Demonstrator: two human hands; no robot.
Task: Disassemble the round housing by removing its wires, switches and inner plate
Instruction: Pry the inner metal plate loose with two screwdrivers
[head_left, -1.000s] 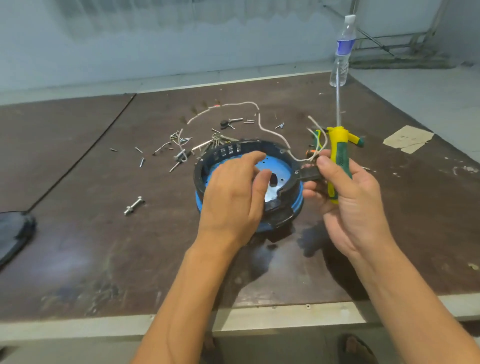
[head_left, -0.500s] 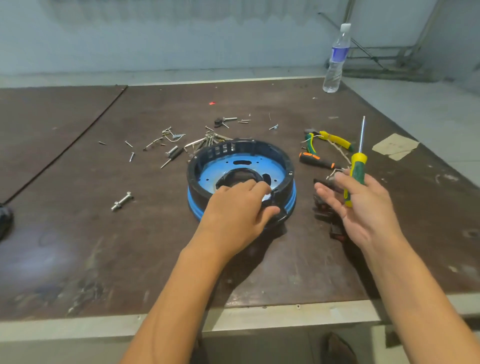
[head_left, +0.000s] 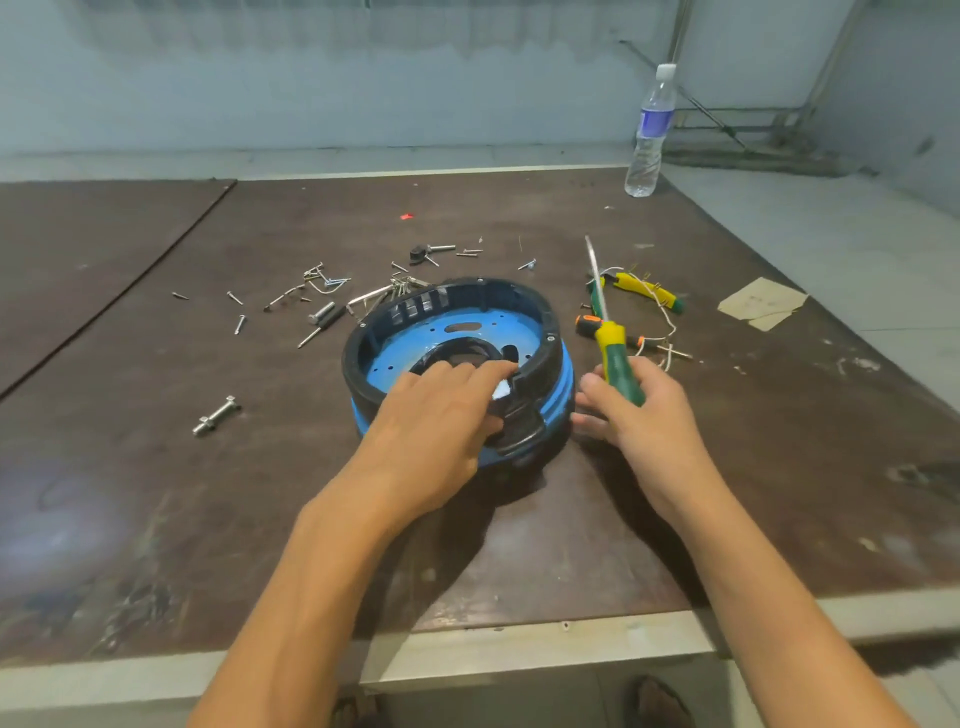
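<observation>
The round housing (head_left: 540, 332), black-rimmed with a blue band, sits on the brown table (head_left: 156, 467). Inside it lies the blue inner plate (head_left: 395, 358) with a black ring at its middle. My left hand (head_left: 441, 415) reaches over the near rim, its fingers lying on the plate beside a small white patch. My right hand (head_left: 634, 415) holds a green and yellow screwdriver (head_left: 613, 348), shaft pointing up and away, while its fingertips touch the housing's right side. Loose white wires (head_left: 660, 312) lie to the right by the pliers.
Several screws and bolts (head_left: 322, 291) lie scattered behind and left of the housing; a large bolt (head_left: 215, 415) lies alone at the left. Yellow-handled pliers (head_left: 649, 293) and an orange-handled tool (head_left: 589, 325) lie at the right. A water bottle (head_left: 649, 130) stands at the far edge, cardboard scraps (head_left: 761, 304) at right.
The wires and switch that my right hand held a second ago now lie on the table at the right. My right hand has come back to the housing's side, still holding the screwdriver.
</observation>
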